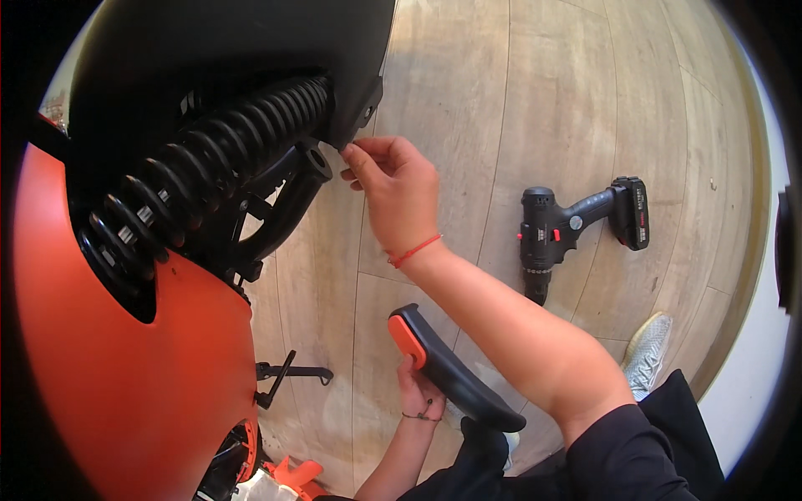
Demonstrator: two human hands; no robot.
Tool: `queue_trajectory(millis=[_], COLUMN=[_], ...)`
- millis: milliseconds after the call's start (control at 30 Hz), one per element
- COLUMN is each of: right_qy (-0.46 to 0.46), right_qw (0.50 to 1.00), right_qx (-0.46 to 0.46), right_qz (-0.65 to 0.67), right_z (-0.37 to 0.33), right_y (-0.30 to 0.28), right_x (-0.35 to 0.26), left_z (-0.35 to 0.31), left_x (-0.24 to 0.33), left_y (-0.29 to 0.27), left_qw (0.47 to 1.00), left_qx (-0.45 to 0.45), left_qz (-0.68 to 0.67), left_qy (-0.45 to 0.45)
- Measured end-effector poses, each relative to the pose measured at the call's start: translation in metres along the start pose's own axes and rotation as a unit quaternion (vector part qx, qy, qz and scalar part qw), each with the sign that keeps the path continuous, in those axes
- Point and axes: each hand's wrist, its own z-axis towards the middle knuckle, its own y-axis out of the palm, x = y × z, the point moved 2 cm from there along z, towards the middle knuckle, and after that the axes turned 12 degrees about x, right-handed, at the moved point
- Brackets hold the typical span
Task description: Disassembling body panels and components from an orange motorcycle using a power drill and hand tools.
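Observation:
My left hand (pixel 420 394) grips a long curved black piece with an orange inset (pixel 468 382), its thumb against the inset's lower end. That piece is held in the air over the floor, slanting down to the right. Up at the lower corner of a large black panel (pixel 251 37), my right hand (pixel 401 188) is closed in a pinch; whatever is between its fingertips is too small to make out. Just left of those fingers is the open end of a black tube (pixel 314 163). A black coil spring (pixel 213 159) runs between the panel and an orange body shell (pixel 125 367).
A black cordless drill (pixel 551 225) lies on the wood-plank floor (pixel 451 108) to the right. Below the shell a black stand-like bar (pixel 292 374) sticks out. Loose orange parts (pixel 296 478) are at the lower left. My shoe (pixel 648 355) is beside a white wall (pixel 752 367).

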Motion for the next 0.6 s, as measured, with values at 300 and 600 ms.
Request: queue_trajectory(millis=[300,600], right_qy=[0.080,0.068], right_qw=[0.996,0.995], right_qx=[-0.034,-0.009], right_qz=[0.033,0.069], right_z=[0.0034,0.0030], right_y=[0.0014,0.0007], right_x=[-0.0022,-0.0002], left_z=[0.0019,0.0021], left_x=[-0.0001,-0.0006], left_y=[-0.0008,-0.0007], left_qw=[1.000,1.000], left_qx=[-0.018,-0.020], left_qz=[-0.008,-0.007], left_qy=[-0.004,0.003])
